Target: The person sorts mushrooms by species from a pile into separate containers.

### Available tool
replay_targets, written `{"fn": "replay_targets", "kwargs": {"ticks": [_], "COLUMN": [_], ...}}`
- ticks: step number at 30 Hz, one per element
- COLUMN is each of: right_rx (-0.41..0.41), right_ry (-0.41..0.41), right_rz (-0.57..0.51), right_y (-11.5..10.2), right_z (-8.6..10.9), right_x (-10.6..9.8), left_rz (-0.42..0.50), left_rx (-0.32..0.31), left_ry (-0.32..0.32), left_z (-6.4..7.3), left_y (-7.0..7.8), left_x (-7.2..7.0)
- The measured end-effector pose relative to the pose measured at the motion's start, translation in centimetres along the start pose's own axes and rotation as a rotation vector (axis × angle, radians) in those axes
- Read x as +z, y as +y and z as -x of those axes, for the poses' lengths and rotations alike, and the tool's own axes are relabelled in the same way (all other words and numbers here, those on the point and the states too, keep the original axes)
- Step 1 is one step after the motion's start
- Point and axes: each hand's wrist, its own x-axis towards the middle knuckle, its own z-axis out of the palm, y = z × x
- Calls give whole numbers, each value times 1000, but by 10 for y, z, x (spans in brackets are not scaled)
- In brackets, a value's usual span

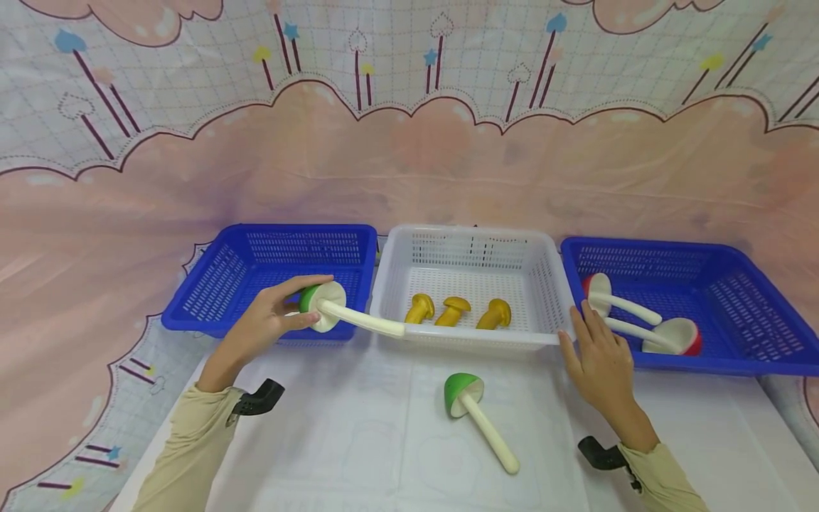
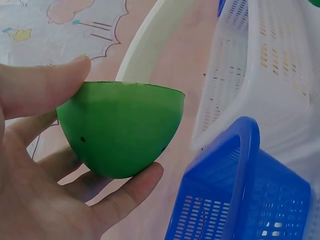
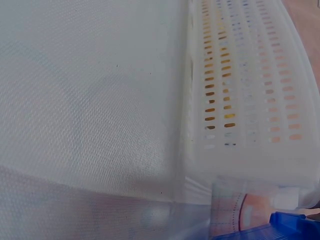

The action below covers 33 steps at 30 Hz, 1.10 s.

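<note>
My left hand [image 1: 264, 313] pinches a green-capped toy mushroom [image 1: 329, 304] by its cap, thumb and fingers on opposite sides. Its pale stem points right and overlaps the front left corner of the white basket [image 1: 461, 337]. In the left wrist view the green cap [image 2: 122, 127] sits between thumb and fingertips. My right hand [image 1: 600, 359] rests with fairly straight fingers at the white basket's front right corner, beside the right blue basket [image 1: 736, 364]. On the table between the hands lies a second green-capped mushroom [image 1: 478, 416], stem toward me.
Several small yellow mushrooms [image 1: 454, 311] lie in the white basket. The right blue basket holds two red-capped mushrooms [image 1: 672, 336] with long white stems. A left blue basket [image 1: 275, 231] stands behind my left hand. A patterned cloth [image 1: 409, 163] hangs behind the baskets.
</note>
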Motion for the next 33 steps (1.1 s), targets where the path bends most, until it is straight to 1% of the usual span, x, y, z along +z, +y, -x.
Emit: {"fn": "replay_targets", "kwargs": {"ticks": [6, 13, 18, 25, 29, 33], "right_rx": [9, 9, 19, 25, 19, 2], "right_ry": [-15, -10, -28, -52, -42, -11], "right_rz": [-3, -3, -7, -2, -3, -3], "right_y": [1, 1, 0, -2, -1, 0], "right_z": [-1, -2, -3, -1, -1, -2], "right_x": [0, -1, -2, -1, -1, -1], "left_rz": [29, 60, 46, 16, -7, -17], "left_rx": [-71, -140, -171, -213, -249, -279], "left_ry": [20, 49, 65, 120, 138, 163], "left_z": [-3, -9, -11, -11, -15, -22], "left_y": [-3, -12, -22, -37, -43, -48], "left_x": [-10, -19, -25, -33, -37, -41]}}
